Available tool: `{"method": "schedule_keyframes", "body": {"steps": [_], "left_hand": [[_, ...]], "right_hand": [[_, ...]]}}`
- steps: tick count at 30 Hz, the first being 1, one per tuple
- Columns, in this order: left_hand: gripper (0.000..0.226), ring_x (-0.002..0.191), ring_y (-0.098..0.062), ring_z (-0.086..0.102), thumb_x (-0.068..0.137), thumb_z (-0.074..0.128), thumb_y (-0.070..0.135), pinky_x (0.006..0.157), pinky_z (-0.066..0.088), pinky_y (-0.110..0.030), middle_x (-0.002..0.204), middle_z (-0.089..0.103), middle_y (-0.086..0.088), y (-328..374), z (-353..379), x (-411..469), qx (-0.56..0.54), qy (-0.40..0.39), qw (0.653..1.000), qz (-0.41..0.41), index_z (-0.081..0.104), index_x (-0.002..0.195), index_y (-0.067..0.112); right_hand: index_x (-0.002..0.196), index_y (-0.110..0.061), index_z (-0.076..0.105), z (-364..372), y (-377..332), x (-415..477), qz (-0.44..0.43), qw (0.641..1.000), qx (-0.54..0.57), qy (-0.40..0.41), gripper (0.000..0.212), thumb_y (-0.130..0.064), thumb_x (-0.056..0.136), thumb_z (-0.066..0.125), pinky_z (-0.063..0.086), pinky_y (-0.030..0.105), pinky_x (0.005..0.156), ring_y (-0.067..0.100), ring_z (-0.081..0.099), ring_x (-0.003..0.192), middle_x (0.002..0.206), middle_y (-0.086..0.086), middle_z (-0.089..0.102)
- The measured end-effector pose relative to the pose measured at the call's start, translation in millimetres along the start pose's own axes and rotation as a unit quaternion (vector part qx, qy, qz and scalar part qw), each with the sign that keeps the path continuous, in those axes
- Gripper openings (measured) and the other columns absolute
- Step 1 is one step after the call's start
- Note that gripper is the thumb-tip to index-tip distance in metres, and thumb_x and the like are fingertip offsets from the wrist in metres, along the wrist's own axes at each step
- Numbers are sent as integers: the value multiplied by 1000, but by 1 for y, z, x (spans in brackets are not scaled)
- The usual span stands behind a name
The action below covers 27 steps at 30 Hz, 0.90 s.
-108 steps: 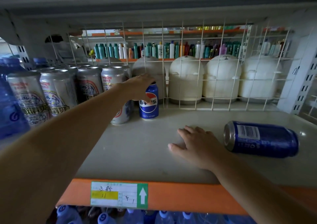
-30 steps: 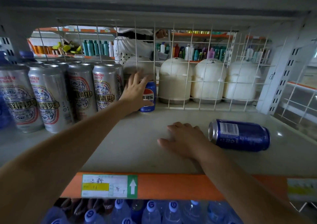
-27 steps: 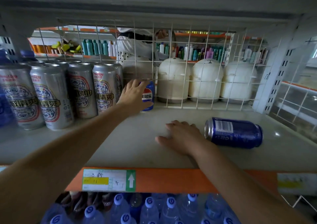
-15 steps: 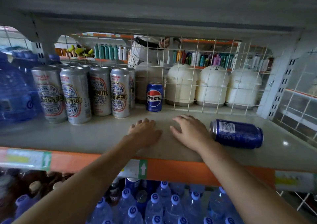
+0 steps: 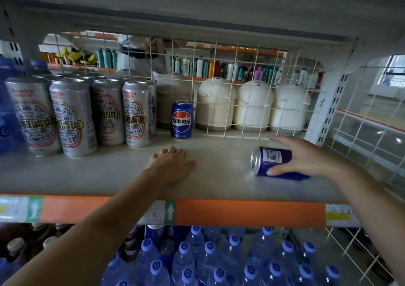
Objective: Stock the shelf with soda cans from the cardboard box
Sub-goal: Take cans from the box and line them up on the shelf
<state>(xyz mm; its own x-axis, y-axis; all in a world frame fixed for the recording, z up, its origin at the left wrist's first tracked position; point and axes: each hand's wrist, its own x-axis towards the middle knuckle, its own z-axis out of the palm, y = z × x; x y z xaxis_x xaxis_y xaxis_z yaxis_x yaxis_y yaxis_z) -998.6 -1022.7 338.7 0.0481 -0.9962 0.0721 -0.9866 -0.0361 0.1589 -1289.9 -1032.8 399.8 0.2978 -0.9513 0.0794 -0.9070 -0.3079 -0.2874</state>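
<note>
A blue Pepsi can stands upright at the back of the grey shelf, against the wire grid and right of the silver cans. A second blue soda can lies on its side at the right, top facing left. My right hand holds this lying can, thumb on its near side and fingers over its far side. My left hand rests palm down on the shelf in the middle, holding nothing. The cardboard box is out of view.
Several tall silver cans fill the shelf's left side, with large blue water jugs beyond them. Behind the white wire grid stand white rounded appliances. Water bottles fill the lower shelf. A person stands in the far aisle.
My left hand let go of the upright Pepsi can and came back to rest on the shelf. My right hand moved right from the shelf surface and took hold of the lying can.
</note>
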Motion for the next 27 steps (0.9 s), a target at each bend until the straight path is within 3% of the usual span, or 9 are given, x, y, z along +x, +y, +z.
{"method": "schedule_keyframes", "body": {"steps": [3,7,15,21,24,27], "left_hand": [[60,135,-26,30,94,33,53,110,25,-43,148,31,-8,1,0,1,-3,4,1000,1,32,142,17],[60,134,-27,33,94,34,54,108,27,-43,147,33,-8,2,1,2,-5,16,1000,2,32,142,18],[59,133,-24,35,94,41,49,108,28,-39,149,33,-6,7,-2,-4,-31,87,994,55,30,143,20],[64,130,-25,38,91,46,49,104,32,-39,148,34,-5,11,-11,-13,-67,154,979,112,28,144,18],[67,132,-24,37,90,50,47,104,33,-40,149,32,-5,20,-21,-17,-127,130,971,153,24,146,21],[68,134,-18,34,85,56,43,104,34,-34,148,33,0,36,-31,-24,-273,80,939,193,27,145,26]], "right_hand": [[145,-28,30,7,17,-2,2,1000,-4,-10,112,-57,49,80,40,34,101,19,46,121,140,2,43],[142,-26,35,18,18,-1,-7,999,-12,43,98,-44,59,84,43,33,95,19,50,115,131,1,49],[133,-31,43,24,8,-14,0,985,-113,127,84,-53,61,80,46,31,85,18,55,108,123,-4,56],[121,-28,51,13,2,-23,-1,985,-9,174,77,-58,56,79,52,37,82,18,60,95,114,-6,62],[120,-28,46,4,-12,-27,-24,987,6,159,78,-59,57,79,52,34,78,19,61,93,116,-6,60],[118,-27,46,2,-29,-30,-46,989,27,135,75,-60,58,77,49,31,77,17,58,94,115,-9,56]]}}
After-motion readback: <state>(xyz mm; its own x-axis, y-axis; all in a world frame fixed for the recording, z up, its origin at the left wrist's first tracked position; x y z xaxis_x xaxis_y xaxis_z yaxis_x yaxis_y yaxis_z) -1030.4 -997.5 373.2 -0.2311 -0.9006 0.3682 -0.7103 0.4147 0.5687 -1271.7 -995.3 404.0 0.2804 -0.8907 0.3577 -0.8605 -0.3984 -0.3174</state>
